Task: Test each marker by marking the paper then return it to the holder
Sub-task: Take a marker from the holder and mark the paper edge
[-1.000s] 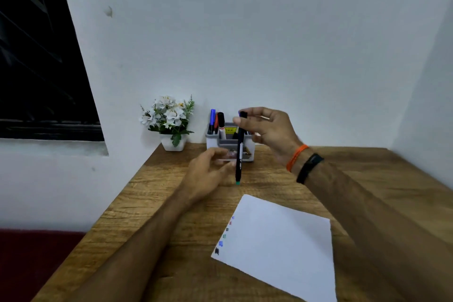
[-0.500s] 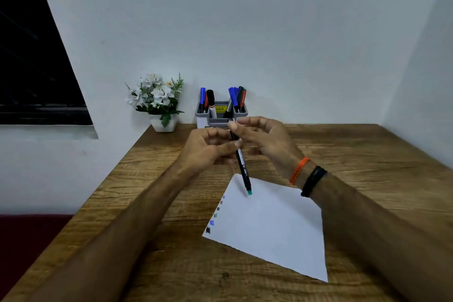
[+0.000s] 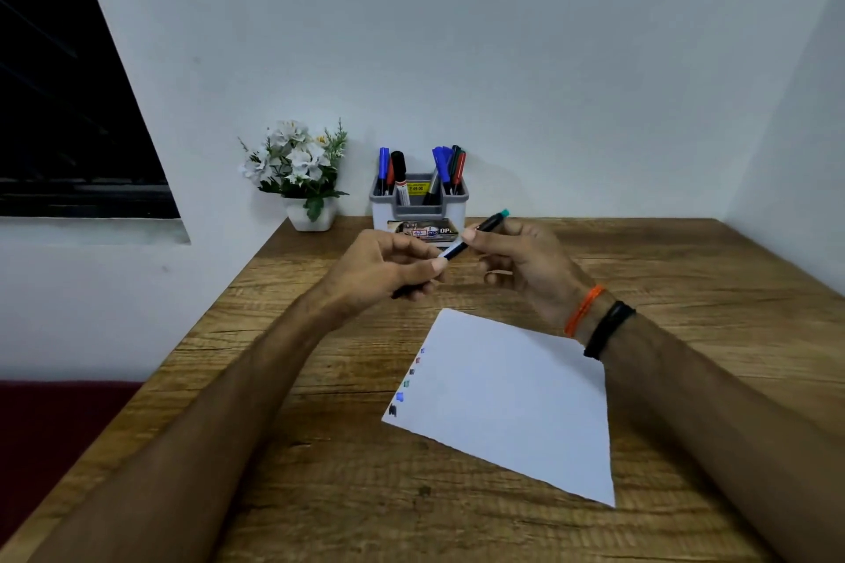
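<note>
A black marker (image 3: pixel 475 234) with a teal end lies slanted between both hands, above the table. My left hand (image 3: pixel 388 265) grips its lower end, fingers curled round it. My right hand (image 3: pixel 521 261) pinches the upper part near the teal end, which points up and right. Below the hands lies a white paper sheet (image 3: pixel 512 402) with a column of small coloured test marks (image 3: pixel 407 382) along its left edge. The grey and white holder (image 3: pixel 418 208) stands at the back by the wall with several blue, red and black markers in it.
A small white pot of white flowers (image 3: pixel 299 176) stands left of the holder. The wooden table (image 3: pixel 320 471) runs to the wall at the back and right. A dark window (image 3: pixel 68 105) is at the left. Orange and black bands circle my right wrist (image 3: pixel 599 322).
The marker has swung from hanging teal end down to slanted with the teal end up and right. My left hand has closed on its other end. The view tilted down.
</note>
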The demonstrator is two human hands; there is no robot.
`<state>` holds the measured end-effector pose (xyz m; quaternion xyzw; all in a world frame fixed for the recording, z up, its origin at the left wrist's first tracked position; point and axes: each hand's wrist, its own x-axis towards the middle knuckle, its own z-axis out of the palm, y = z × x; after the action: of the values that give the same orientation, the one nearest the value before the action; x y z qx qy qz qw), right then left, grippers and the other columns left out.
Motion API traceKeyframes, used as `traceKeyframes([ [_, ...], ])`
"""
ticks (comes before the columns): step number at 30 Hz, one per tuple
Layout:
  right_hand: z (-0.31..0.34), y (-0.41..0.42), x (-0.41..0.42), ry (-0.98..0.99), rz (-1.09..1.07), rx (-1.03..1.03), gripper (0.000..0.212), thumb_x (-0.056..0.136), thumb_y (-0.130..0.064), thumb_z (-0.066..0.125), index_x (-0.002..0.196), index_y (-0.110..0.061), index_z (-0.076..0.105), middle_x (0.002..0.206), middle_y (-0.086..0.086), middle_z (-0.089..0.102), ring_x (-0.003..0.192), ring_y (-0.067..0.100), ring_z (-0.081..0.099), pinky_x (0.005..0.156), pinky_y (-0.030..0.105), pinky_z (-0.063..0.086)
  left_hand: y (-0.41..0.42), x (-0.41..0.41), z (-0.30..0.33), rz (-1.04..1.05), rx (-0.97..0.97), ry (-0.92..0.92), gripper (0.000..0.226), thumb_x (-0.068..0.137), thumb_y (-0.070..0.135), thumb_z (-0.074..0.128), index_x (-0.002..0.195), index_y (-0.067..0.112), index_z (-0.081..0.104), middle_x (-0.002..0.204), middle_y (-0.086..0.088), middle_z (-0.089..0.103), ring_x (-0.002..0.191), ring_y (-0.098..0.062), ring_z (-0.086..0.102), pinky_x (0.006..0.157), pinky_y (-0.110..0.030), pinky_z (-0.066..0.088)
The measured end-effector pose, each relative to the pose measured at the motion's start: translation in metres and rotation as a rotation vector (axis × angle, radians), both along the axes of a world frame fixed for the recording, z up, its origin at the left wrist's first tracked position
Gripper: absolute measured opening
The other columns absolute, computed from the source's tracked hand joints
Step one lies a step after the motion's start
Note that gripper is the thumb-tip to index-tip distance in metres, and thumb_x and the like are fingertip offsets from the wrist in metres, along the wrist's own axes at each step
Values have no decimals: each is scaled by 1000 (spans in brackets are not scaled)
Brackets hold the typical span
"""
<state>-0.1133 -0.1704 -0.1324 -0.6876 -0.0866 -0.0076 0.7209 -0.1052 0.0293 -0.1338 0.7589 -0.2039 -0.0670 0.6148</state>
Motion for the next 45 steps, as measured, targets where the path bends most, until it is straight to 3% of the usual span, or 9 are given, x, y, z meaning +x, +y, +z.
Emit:
traceKeyframes([
  [5,-6,11,-1,-69,47,-52,19,87,-26,71,78,-10,68,68,4,67,53,10,54,47,20,41,-12,-6,-4,-66,238,-247,17,95,18,58,81,14,67,60,9,62,50,-1,53,52,-18,41],
  [10,-11,19,-6,-106,49,-147,46,87,-35,70,89,10,61,62,8,59,49,11,50,47,21,40,-15,-6,-13,-51,373,-410,17,96,27,55,94,23,71,84,12,72,78,-4,66,73,-28,55],
  [12,-12,19,-6,-92,57,-137,34,89,-30,69,84,2,60,59,4,59,46,7,49,45,19,40,-15,-6,-13,-62,372,-448,18,96,25,54,95,22,72,90,10,73,88,-4,68,82,-28,55],
  [17,-12,21,-4,-87,75,-50,38,94,-15,63,59,-13,47,47,-2,55,36,4,42,36,14,31,-13,-7,-10,-101,309,-464,18,97,17,56,97,13,73,88,7,73,73,9,62,69,-8,43],
  [22,-9,17,-1,-109,116,-6,38,94,-14,63,59,-15,48,49,3,49,36,7,37,38,18,30,-8,1,-13,-115,339,-444,29,91,47,54,106,30,71,102,9,74,103,-9,67,94,-44,53],
  [29,1,3,1,-84,8,-17,15,95,-17,57,85,-8,65,50,-1,53,39,9,41,37,18,31,4,9,-17,88,551,-362,58,67,64,72,113,29,67,73,9,65,69,-7,61,67,-28,50],
  [32,-4,-8,-1,23,84,11,31,99,-19,46,105,-1,70,62,7,64,45,10,50,39,18,35,10,15,-22,135,726,-362,56,68,62,75,113,30,67,70,7,66,73,-6,62,68,-25,49],
  [38,-17,-2,-16,-11,200,-126,26,72,-26,76,83,-3,69,69,9,69,52,13,61,45,18,46,9,19,-27,149,782,-383,60,64,72,70,108,31,68,74,11,68,76,0,61,65,-21,45],
  [45,-24,10,-20,-14,270,-207,13,91,-1,60,91,1,73,70,14,70,55,18,68,46,22,51,9,21,-29,138,781,-437,48,68,58,66,107,31,68,70,10,65,73,-3,61,76,-37,54],
])
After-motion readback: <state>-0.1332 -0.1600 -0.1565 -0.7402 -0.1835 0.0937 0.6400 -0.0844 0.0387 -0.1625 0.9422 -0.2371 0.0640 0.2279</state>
